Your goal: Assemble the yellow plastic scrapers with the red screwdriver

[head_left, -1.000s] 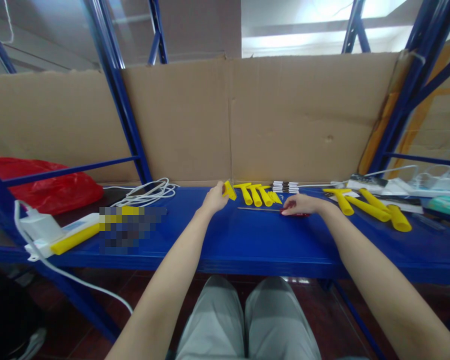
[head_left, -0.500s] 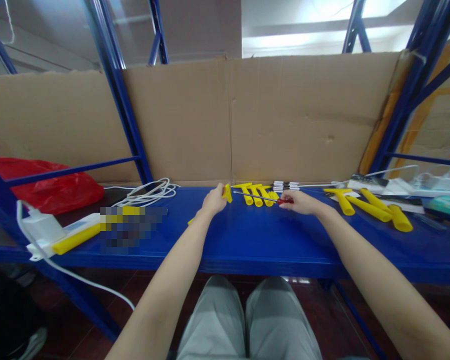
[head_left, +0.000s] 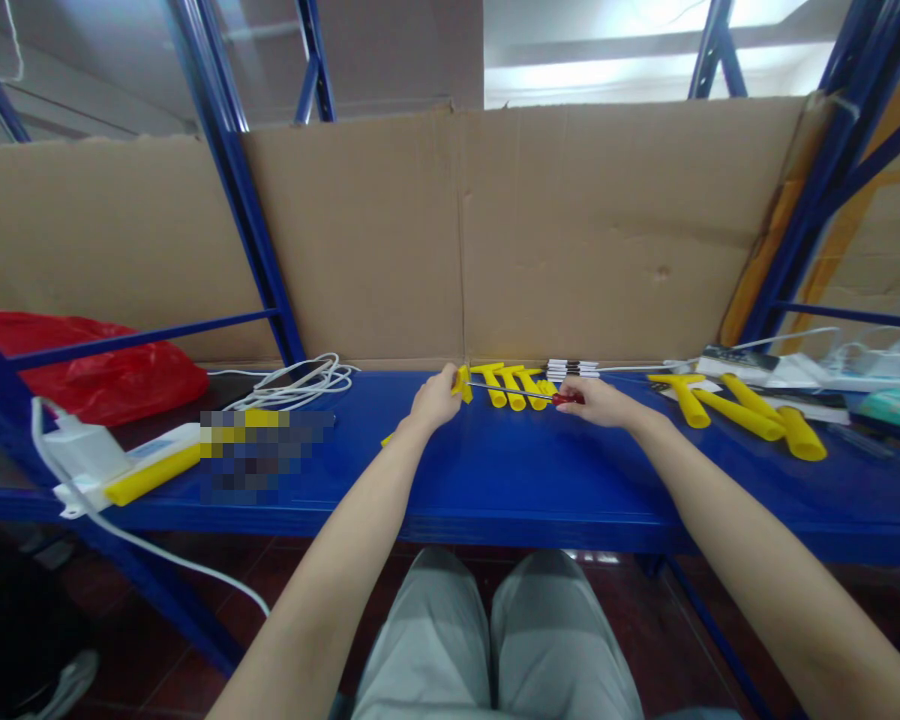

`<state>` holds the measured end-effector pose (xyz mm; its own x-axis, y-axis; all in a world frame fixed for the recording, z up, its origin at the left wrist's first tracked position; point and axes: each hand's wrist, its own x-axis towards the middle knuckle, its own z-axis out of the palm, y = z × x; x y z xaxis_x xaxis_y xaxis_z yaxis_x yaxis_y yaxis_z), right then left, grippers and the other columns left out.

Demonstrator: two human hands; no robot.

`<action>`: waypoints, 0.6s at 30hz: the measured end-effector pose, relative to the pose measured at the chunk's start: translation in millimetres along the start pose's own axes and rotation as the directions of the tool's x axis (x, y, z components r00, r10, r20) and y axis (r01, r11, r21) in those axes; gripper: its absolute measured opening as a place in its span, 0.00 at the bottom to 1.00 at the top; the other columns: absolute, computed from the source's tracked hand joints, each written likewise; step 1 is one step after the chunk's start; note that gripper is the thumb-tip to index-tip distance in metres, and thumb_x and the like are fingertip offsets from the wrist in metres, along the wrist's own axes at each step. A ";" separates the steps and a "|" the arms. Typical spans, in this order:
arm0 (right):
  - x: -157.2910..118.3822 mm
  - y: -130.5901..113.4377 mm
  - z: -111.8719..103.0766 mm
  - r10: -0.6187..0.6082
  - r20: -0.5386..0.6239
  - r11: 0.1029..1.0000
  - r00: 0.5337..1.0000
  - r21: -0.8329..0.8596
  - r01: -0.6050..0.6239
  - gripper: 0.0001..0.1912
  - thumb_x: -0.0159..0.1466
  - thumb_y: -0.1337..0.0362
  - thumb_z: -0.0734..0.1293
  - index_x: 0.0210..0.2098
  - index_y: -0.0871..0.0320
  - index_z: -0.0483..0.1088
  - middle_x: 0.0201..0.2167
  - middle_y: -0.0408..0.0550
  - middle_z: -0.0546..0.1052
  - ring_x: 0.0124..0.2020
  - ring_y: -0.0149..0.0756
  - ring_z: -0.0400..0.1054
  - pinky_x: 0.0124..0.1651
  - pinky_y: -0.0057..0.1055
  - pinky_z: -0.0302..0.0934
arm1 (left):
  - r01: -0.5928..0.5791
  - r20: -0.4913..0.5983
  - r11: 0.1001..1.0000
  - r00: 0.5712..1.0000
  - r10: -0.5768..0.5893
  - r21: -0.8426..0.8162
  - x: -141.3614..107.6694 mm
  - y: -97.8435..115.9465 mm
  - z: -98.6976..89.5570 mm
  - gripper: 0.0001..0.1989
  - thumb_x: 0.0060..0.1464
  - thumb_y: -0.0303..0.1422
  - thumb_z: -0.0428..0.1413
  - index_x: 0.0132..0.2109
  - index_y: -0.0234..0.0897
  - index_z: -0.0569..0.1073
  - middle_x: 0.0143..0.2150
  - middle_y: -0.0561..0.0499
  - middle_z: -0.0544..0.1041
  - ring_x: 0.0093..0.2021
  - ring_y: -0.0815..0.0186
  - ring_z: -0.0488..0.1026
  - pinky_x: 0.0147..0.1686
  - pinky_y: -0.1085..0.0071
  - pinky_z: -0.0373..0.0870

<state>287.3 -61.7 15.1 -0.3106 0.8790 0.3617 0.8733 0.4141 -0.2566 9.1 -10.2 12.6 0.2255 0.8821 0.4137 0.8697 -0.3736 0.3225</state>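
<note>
My left hand [head_left: 438, 396] is closed on a small yellow piece [head_left: 462, 384] above the blue shelf [head_left: 510, 470]. In my right hand [head_left: 589, 400] is the red handle of a screwdriver [head_left: 566, 398], its metal shaft pointing left with the tip at the yellow piece. Whether the tip is inside the piece cannot be made out. Just behind the shaft several yellow T-shaped parts [head_left: 514, 388] lie in a row. A small stack of black and white items [head_left: 572, 369] sits behind my right hand.
More yellow T-shaped parts [head_left: 757, 410] lie at the right, near white cables. At the left are a white power strip [head_left: 90, 455], a yellow tube [head_left: 154, 478], coiled white cable [head_left: 307, 382] and a red bag [head_left: 120, 370]. Cardboard [head_left: 360, 240] stands along the back.
My left hand has moved slightly right with the yellow piece, which now meets the screwdriver tip. My right hand has shifted slightly left.
</note>
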 end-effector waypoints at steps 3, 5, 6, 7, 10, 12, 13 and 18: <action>0.6 0.4 0.8 0.006 -0.002 1.000 1.000 -0.017 -0.006 0.07 0.56 0.60 0.62 0.26 0.56 0.60 0.26 0.48 0.71 0.28 0.35 0.63 0.30 0.29 0.55 | -0.004 -0.012 1.000 1.000 0.004 0.010 -0.6 0.7 -1.0 0.10 0.52 0.27 0.51 0.43 0.41 0.63 0.45 0.45 0.75 0.46 0.59 0.73 0.39 0.71 0.65; 0.8 0.1 1.0 0.011 -0.001 1.000 1.000 -0.015 -0.011 0.07 0.56 0.60 0.62 0.26 0.56 0.60 0.26 0.48 0.71 0.27 0.35 0.63 0.30 0.29 0.55 | -0.013 -0.021 1.000 1.000 0.013 0.015 -0.7 1.1 -1.0 0.10 0.53 0.27 0.51 0.43 0.41 0.62 0.44 0.45 0.75 0.45 0.59 0.73 0.38 0.71 0.65; 0.8 0.0 1.0 0.013 -0.001 1.000 1.000 -0.012 -0.013 0.07 0.55 0.60 0.62 0.26 0.56 0.60 0.26 0.48 0.71 0.27 0.35 0.63 0.30 0.29 0.55 | -0.016 -0.023 1.000 1.000 0.016 0.017 -0.7 1.3 -0.9 0.10 0.53 0.27 0.51 0.42 0.41 0.62 0.44 0.45 0.75 0.45 0.59 0.73 0.38 0.71 0.65; 0.7 -0.1 1.0 0.013 -0.003 1.000 1.000 -0.008 -0.013 0.07 0.55 0.60 0.62 0.26 0.56 0.60 0.26 0.48 0.71 0.27 0.35 0.63 0.30 0.29 0.55 | -0.016 -0.024 1.000 1.000 0.017 0.020 -0.7 1.6 -0.8 0.10 0.53 0.27 0.51 0.43 0.41 0.62 0.44 0.45 0.75 0.45 0.59 0.73 0.37 0.71 0.65; 0.4 -0.3 0.9 0.009 -0.009 1.000 1.000 -0.004 -0.009 0.07 0.55 0.60 0.63 0.26 0.56 0.60 0.26 0.47 0.71 0.27 0.35 0.63 0.30 0.29 0.55 | -0.010 -0.021 1.000 1.000 0.011 0.028 -1.0 2.3 -0.9 0.10 0.53 0.27 0.50 0.43 0.41 0.62 0.44 0.45 0.75 0.44 0.59 0.73 0.37 0.71 0.65; 0.1 -0.8 0.7 0.011 -0.008 1.000 1.000 -0.003 -0.011 0.07 0.55 0.60 0.63 0.26 0.56 0.60 0.26 0.47 0.71 0.27 0.34 0.63 0.30 0.29 0.55 | -0.007 -0.018 1.000 1.000 0.007 0.030 -1.4 2.8 -1.3 0.10 0.53 0.27 0.50 0.43 0.41 0.62 0.44 0.46 0.75 0.44 0.60 0.73 0.36 0.71 0.65; -0.1 -1.3 0.5 0.015 -0.005 1.000 1.000 -0.003 -0.015 0.07 0.55 0.60 0.63 0.26 0.56 0.60 0.26 0.47 0.71 0.27 0.34 0.63 0.30 0.29 0.55 | -0.007 -0.017 1.000 1.000 0.007 0.030 -1.7 3.1 -1.5 0.10 0.53 0.27 0.50 0.43 0.41 0.63 0.44 0.46 0.75 0.44 0.60 0.73 0.36 0.72 0.65; -0.6 -5.0 -1.1 0.031 0.009 1.000 0.999 -0.001 -0.031 0.07 0.55 0.60 0.62 0.25 0.56 0.60 0.25 0.47 0.71 0.27 0.34 0.63 0.30 0.29 0.55 | 0.011 -0.003 1.000 1.000 -0.011 0.024 -2.0 3.3 -2.9 0.10 0.53 0.27 0.51 0.44 0.41 0.63 0.44 0.46 0.75 0.45 0.60 0.73 0.37 0.71 0.65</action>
<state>283.6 -64.6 17.2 -0.2866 0.8934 0.3459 0.8829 0.3864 -0.2666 10.3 -14.0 15.3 0.2143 0.8854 0.4124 0.8825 -0.3565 0.3068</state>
